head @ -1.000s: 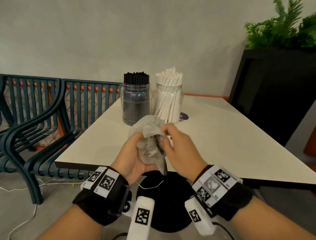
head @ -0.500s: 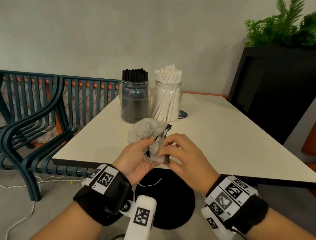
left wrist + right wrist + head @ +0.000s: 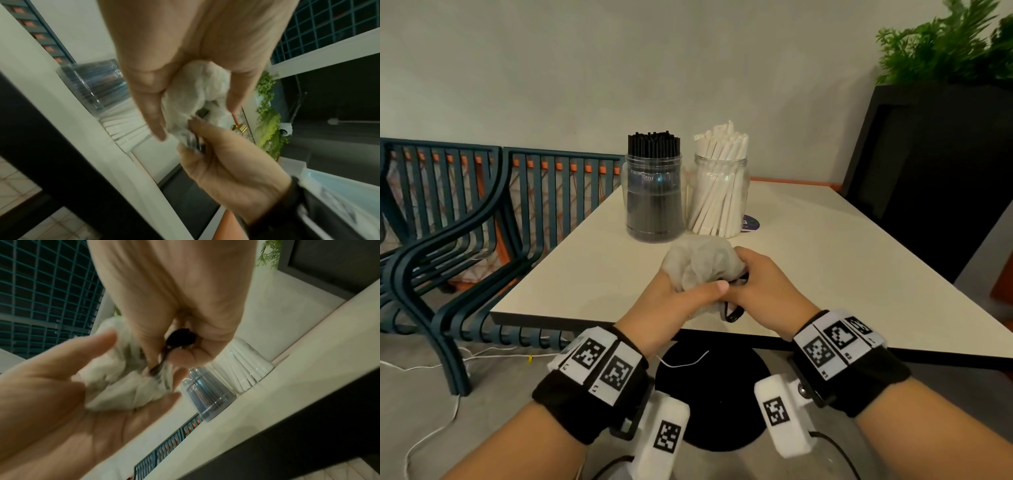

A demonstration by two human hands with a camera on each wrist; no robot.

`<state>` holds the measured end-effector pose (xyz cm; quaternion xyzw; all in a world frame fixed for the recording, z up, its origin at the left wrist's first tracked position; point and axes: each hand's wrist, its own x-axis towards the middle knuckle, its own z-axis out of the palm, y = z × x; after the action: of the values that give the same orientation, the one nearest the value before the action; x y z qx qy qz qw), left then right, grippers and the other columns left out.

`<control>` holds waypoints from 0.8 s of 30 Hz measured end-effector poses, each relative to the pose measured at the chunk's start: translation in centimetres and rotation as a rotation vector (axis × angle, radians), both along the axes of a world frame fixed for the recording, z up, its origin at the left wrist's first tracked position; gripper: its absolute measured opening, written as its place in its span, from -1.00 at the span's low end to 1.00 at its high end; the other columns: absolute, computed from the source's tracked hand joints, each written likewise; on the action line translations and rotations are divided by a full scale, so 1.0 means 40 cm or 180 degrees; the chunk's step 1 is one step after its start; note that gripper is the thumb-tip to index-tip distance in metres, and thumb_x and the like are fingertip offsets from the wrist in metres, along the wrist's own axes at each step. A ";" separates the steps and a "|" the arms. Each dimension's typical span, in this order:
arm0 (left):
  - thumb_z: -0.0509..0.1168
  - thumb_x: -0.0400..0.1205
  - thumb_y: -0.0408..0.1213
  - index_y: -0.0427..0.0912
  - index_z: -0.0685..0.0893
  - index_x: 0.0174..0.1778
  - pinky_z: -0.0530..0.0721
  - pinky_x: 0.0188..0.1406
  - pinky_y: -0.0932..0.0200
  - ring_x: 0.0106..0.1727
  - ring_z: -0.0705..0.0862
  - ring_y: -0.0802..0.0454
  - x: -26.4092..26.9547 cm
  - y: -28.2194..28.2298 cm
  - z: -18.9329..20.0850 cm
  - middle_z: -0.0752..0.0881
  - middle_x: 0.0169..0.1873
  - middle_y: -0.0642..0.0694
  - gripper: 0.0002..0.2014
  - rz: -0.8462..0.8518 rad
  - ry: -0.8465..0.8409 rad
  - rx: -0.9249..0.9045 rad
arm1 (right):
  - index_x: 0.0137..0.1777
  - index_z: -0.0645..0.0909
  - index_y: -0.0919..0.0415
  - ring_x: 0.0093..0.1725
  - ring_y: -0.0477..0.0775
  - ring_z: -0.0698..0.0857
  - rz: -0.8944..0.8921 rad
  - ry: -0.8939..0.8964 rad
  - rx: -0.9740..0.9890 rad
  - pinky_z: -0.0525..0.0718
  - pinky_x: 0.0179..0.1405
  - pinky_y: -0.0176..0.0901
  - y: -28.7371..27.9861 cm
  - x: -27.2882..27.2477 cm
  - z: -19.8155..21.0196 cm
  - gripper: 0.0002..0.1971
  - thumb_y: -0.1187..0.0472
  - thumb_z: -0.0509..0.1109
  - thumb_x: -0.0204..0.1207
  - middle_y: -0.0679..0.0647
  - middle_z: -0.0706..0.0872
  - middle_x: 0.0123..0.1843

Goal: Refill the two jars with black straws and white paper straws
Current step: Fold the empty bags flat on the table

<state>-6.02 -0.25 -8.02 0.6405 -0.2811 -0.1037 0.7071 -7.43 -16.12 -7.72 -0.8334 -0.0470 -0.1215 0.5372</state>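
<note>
From the head camera we see both jars standing full at the table's far side: black straws left, white paper straws right. Nearer us, our left hand and right hand bunch a crumpled wrapper, probably emptied packaging.

The left wrist camera adds the left fingers curled round the wrapper.

The right wrist camera alone shows the right fingers pinching a small black item; we cannot identify it.
</note>
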 end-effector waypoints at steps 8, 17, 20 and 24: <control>0.21 0.65 -0.34 0.49 0.40 0.29 0.70 0.08 0.17 0.18 0.69 0.15 0.028 -0.007 -0.038 0.67 0.22 0.10 -0.47 0.1022 -0.0584 -0.0008 | -0.06 0.40 0.16 -0.13 0.09 0.72 -0.0282 -0.0166 0.1388 0.79 -0.13 -0.10 0.065 -0.001 -0.015 -0.73 0.47 0.41 0.50 0.14 0.55 -0.01; 0.04 0.44 0.45 0.67 0.18 0.28 0.25 0.59 -0.02 0.55 0.30 0.27 0.037 0.044 -0.043 0.34 0.47 0.35 -0.54 -0.0347 -0.0064 0.0247 | 0.11 0.69 0.24 0.10 0.12 0.76 0.0095 -0.0246 0.1012 0.73 0.16 -0.10 0.035 -0.024 -0.039 -0.80 0.45 0.31 0.60 0.18 0.79 0.07; 0.05 0.54 0.37 0.61 0.19 0.33 0.29 0.54 0.19 0.51 0.32 0.34 0.030 0.039 -0.048 0.35 0.47 0.32 -0.58 -0.0221 -0.0445 0.0510 | 0.01 0.65 0.30 0.00 0.17 0.78 0.0132 -0.0159 0.0876 0.76 0.06 -0.09 0.037 -0.025 -0.047 -0.89 0.46 0.37 0.55 0.28 0.79 -0.02; 0.23 0.56 -0.08 0.25 0.43 0.35 0.54 0.21 0.41 0.26 0.57 0.37 0.027 0.035 -0.045 0.59 0.31 0.15 -0.59 -0.0181 -0.0629 0.0412 | -0.13 0.49 0.20 -0.20 0.08 0.74 0.0003 -0.0146 0.0817 0.70 -0.09 -0.13 0.041 -0.024 -0.056 -0.72 0.43 0.56 0.36 0.34 0.76 -0.15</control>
<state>-4.96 1.15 -9.83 0.6836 -0.3602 -0.0781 0.6299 -8.40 -14.49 -9.98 -0.7548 -0.0438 -0.1453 0.6382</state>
